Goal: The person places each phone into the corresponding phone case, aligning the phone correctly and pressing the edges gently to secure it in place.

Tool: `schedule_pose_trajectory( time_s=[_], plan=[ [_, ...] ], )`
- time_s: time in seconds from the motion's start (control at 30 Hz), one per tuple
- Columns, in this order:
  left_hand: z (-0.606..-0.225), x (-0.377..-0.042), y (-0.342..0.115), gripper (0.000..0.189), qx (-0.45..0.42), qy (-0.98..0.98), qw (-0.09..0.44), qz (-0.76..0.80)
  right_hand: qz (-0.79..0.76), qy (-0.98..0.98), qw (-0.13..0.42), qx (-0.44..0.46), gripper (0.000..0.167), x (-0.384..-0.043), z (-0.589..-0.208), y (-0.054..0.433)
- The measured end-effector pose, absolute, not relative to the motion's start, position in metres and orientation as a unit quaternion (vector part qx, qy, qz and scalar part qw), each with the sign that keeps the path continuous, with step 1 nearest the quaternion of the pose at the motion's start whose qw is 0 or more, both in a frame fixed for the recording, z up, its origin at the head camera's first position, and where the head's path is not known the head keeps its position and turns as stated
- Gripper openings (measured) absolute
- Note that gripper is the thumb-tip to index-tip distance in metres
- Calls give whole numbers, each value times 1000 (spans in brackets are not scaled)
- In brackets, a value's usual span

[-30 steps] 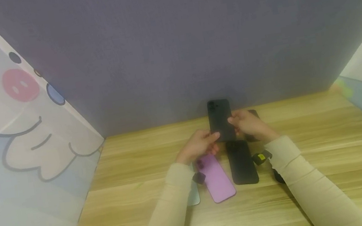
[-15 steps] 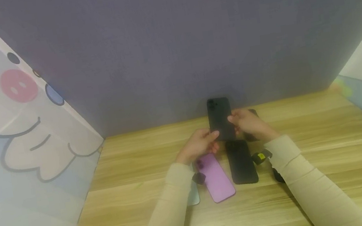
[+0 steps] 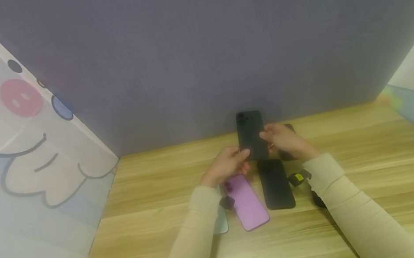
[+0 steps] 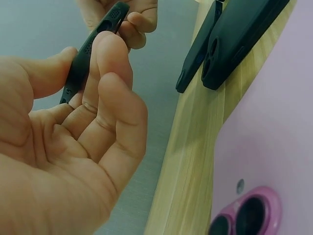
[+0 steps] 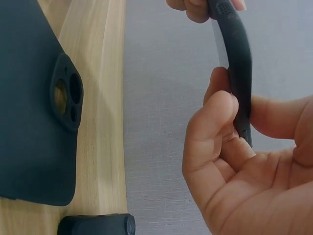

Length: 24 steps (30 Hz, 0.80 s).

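Both hands hold a dark phone [image 3: 251, 129], seemingly in a black case, up before the grey panel. Its back, with the camera lenses at the upper left, faces the head view. My left hand [image 3: 225, 165] pinches its lower left edge between thumb and fingers. At the right edge, my right hand [image 3: 286, 140] grips it the same way. In both wrist views the phone [image 4: 80, 66] appears edge-on, with speaker holes and a port opening at its bottom. Below the hands lie a black phone [image 3: 277, 185] and a purple phone [image 3: 248, 205], backs up.
A pale phone [image 3: 222, 224] lies partly under the left sleeve. Another dark phone [image 3: 288, 155] is partly hidden behind the right hand, and a dark object [image 3: 317, 200] by the right sleeve. The grey panel [image 3: 196, 59] rises at the back of the wooden table [image 3: 145, 227].
The held phone tilts or rises very slightly in the head view. Both hands keep their grip, and the phones on the table stay where they were.
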<state>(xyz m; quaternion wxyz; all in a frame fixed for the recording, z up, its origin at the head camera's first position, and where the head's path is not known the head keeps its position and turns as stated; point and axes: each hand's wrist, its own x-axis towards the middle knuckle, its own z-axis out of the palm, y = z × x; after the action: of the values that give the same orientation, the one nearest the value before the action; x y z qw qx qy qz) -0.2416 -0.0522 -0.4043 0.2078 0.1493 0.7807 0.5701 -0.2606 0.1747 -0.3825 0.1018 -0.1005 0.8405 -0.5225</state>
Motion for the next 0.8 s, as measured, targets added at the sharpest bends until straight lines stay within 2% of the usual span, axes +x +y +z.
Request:
schedule_pose_trajectory(
  time_s=[0.13,0.4,0.67,0.8],
  plan=[
    [-405,-242,-53,46,149,781,209,569,-525,839,108,-92,26,-261,-383,174],
    [-405,-243,-53,44,158,783,209,565,-519,847,87,-75,49,-263,-385,178],
    [-404,-242,-53,45,184,794,211,539,-536,840,69,-52,63,-263,-383,183],
    [-405,-242,-53,42,191,796,214,533,-551,831,60,-43,64,-263,-382,183]
  ],
)
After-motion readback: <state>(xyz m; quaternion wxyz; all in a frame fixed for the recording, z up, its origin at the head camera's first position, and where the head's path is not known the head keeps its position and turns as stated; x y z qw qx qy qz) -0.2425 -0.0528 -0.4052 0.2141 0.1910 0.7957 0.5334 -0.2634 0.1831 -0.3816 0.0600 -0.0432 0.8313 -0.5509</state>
